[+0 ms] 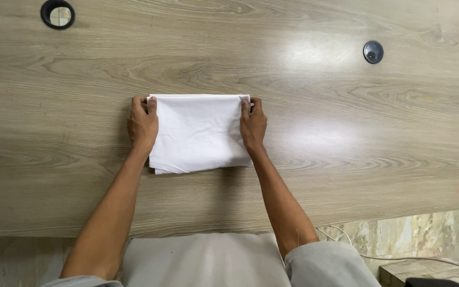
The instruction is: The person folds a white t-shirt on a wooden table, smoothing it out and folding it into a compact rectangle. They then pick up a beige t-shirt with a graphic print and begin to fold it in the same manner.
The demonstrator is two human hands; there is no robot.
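Left hand (143,123) grips cloth (197,133) left edge | right hand (253,125) grips right edge

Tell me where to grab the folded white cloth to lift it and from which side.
Grip the folded white cloth at its two far corners, from the left and right. It lies flat, and the left hand and right hand already pinch there. The near edge shows loose layers.
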